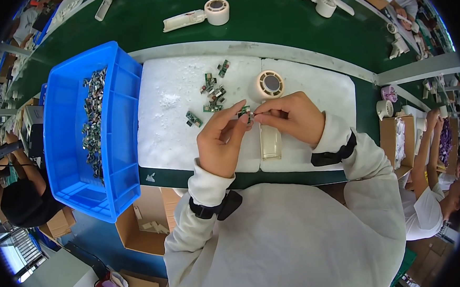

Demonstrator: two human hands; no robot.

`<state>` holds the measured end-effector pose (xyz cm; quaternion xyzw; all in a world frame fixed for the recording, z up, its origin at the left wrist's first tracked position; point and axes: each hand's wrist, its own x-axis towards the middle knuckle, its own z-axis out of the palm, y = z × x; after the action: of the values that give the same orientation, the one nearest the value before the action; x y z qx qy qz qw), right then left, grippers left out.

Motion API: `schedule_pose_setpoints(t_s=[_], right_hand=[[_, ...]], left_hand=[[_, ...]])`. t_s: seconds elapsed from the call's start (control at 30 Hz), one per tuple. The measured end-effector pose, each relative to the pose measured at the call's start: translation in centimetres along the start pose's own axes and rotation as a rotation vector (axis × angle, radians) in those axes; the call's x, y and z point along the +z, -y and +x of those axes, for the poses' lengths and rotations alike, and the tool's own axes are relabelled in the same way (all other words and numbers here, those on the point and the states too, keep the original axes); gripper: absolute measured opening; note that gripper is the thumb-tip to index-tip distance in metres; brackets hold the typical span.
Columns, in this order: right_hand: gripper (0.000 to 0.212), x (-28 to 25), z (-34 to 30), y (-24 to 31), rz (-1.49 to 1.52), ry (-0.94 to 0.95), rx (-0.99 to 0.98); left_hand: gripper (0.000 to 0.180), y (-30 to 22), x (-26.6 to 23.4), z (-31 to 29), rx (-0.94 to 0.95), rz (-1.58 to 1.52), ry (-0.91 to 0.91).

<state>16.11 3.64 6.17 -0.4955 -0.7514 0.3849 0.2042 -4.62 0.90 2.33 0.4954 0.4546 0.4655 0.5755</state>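
Note:
Between thumb and fingers, my left hand (220, 141) grips a small green circuit board (244, 111). At the board's right edge, my right hand (296, 119) is closed in a pinch; what its fingertips hold is too small to make out. Beneath my hands lies a white handheld fan, its round head (269, 85) farther away and its open, hollow-looking handle (270, 142) toward me. Several loose circuit boards (210, 81) lie left of the fan on the white foam mat (171, 131).
A blue bin (123, 155) holding many circuit boards stands left of the mat. On the green conveyor surface (265, 23) beyond lie more white fans (216, 11). A cardboard box (141, 238) sits below at left. Other people work on both sides.

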Motion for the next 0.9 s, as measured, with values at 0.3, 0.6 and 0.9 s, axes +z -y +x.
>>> schedule_pose_setpoints(t_s=[0.3, 0.6, 0.9], right_hand=[[0.015, 1.1, -0.6, -0.5, -0.381, 0.064, -0.162], [0.017, 1.3, -0.9, -1.4, -0.115, -0.097, -0.199], [0.014, 0.0, -1.4, -0.2, -0.035, -0.033, -0.272]], left_hand=[[0.027, 0.4, -0.2, 0.3, 0.239, 0.227, 0.134], [0.032, 0.8, -0.9, -1.0, -0.038, -0.059, -0.031], [0.029, -0.7, -0.1, -1.5, 0.197, 0.301, 0.022]])
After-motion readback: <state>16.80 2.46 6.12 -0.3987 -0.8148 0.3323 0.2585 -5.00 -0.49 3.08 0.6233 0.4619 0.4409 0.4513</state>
